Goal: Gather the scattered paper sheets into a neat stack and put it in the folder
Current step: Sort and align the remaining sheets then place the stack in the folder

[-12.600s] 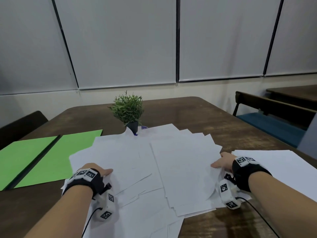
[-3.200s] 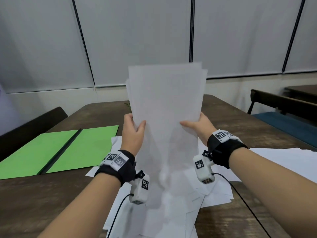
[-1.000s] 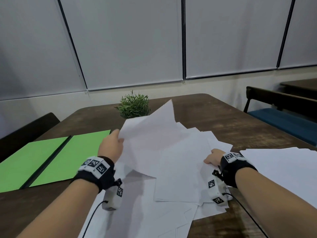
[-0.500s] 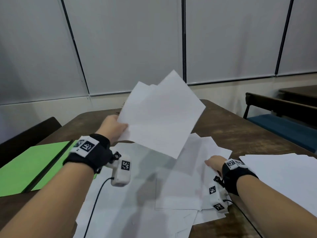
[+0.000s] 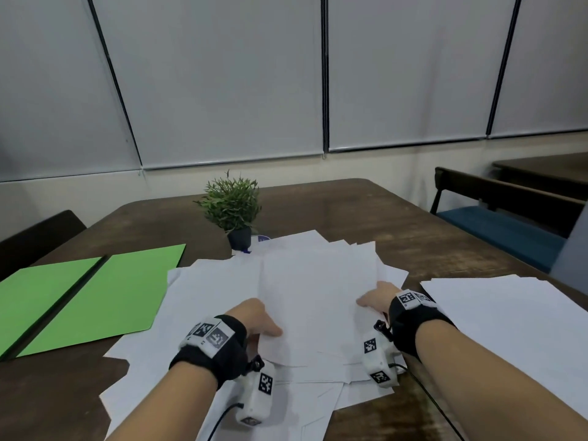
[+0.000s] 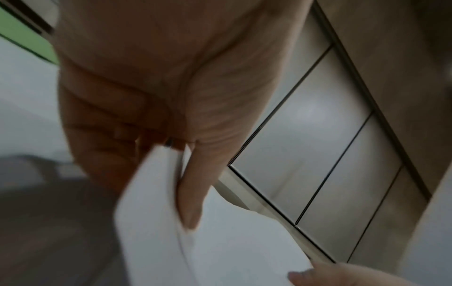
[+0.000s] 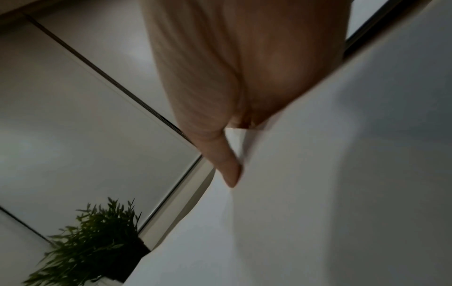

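White paper sheets (image 5: 305, 291) lie fanned in a loose pile on the middle of the brown table (image 5: 413, 237). My left hand (image 5: 265, 329) grips the left edge of the top bundle, its thumb (image 6: 189, 195) on top and its fingers underneath. At the bundle's right edge my right hand (image 5: 370, 299) pinches the sheets (image 7: 318, 174), with the thumb (image 7: 229, 172) above and the fingers hidden below. The green folder (image 5: 95, 297) lies open and flat at the left, apart from both hands.
A small potted plant (image 5: 232, 211) stands just behind the pile. A second spread of white sheets (image 5: 515, 329) covers the table's right side. A dark chair (image 5: 496, 214) with a blue seat stands at the right, and another chair back (image 5: 35, 237) at the left.
My left hand has brought the raised sheets down from the air onto the pile and now holds them low at their left edge. The right hand stays at the right edge.
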A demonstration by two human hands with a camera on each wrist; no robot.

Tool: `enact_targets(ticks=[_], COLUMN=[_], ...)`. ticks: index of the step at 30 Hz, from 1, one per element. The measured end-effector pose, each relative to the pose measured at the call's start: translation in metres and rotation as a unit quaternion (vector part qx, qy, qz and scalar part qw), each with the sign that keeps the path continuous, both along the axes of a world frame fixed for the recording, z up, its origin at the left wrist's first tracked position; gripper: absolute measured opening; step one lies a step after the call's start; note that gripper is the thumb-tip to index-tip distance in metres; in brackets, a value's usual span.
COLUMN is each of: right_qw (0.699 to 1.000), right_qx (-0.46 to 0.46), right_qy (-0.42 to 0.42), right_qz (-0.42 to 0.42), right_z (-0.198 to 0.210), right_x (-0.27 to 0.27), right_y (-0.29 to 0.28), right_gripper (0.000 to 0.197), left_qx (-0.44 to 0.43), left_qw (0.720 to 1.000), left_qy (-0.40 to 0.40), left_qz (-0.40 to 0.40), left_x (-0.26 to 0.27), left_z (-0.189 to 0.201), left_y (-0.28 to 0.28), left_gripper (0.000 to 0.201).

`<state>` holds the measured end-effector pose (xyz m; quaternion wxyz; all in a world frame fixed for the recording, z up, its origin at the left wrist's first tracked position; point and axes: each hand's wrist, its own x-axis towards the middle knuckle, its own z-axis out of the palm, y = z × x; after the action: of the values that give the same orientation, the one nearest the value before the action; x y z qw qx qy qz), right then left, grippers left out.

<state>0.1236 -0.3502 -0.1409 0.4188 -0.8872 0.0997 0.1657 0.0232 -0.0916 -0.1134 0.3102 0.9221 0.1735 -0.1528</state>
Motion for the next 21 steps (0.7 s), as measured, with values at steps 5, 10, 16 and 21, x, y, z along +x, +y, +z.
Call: enact_targets(ticks=[5,10,16,21], right_qw=[0.997,0.959,0.909,0.873], right_qx=[0.025,0.243,0.345,0.383], right_qy=[-0.059,-0.129,-0.205,-0.279], right_qz=[0.045,0.064,0.114,0.115], right_z=[-0.001,0.013,0.074,0.122], right_x=[-0.009,-0.02,-0.035,-0.039], right_y=[0.0,0.0,0.03,0.053], right_gripper=[0.044,0.037,0.041,0.042], left_qx=[0.055,-0.101,-0.372,-0.304], left_qw=[0.998,0.982,0.864,0.807], left_qy=[-0.014,-0.116,-0.321,-0.494], left_qz=[0.025,0.113,0.111,0.112], left_x=[-0.002,-0.005,0.0,-0.004], left_z=[0.013,0.006,0.029,0.085], left_y=[0.006,0.016,0.03,0.035], left_gripper=[0.069,0.072,0.058,0.057])
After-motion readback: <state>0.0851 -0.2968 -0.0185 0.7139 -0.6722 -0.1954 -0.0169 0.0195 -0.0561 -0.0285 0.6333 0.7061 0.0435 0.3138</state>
